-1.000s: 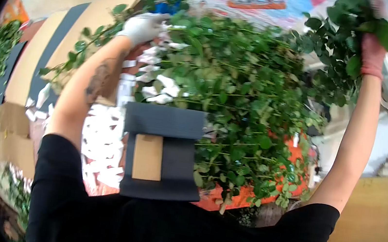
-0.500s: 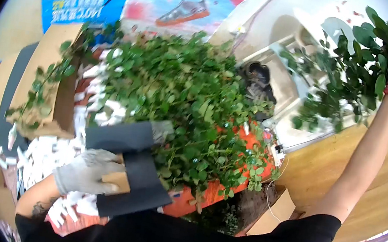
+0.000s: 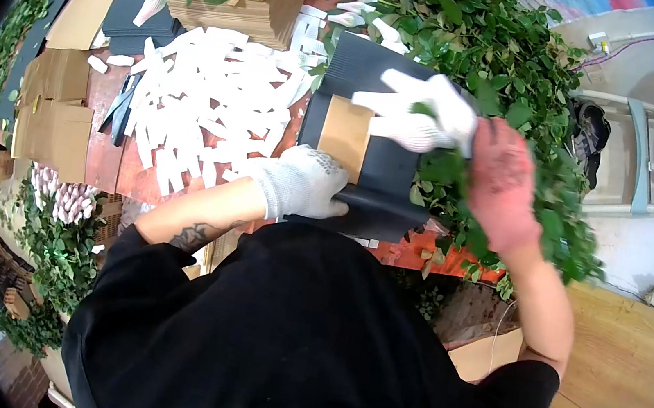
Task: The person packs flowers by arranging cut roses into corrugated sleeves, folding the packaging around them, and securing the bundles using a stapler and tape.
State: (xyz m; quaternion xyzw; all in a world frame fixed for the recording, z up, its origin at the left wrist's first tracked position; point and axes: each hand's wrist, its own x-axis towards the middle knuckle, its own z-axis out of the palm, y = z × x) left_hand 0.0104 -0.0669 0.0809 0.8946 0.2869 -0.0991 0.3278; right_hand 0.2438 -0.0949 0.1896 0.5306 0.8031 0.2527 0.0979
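Several black sheets (image 3: 388, 167), red tabletop (image 3: 104, 162)

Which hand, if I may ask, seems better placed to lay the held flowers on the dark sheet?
Probably the right hand: it grips the flowers, whose white heads appear over the dark sheet. The left hand, at the sheet's near-left side, holds no flowers.
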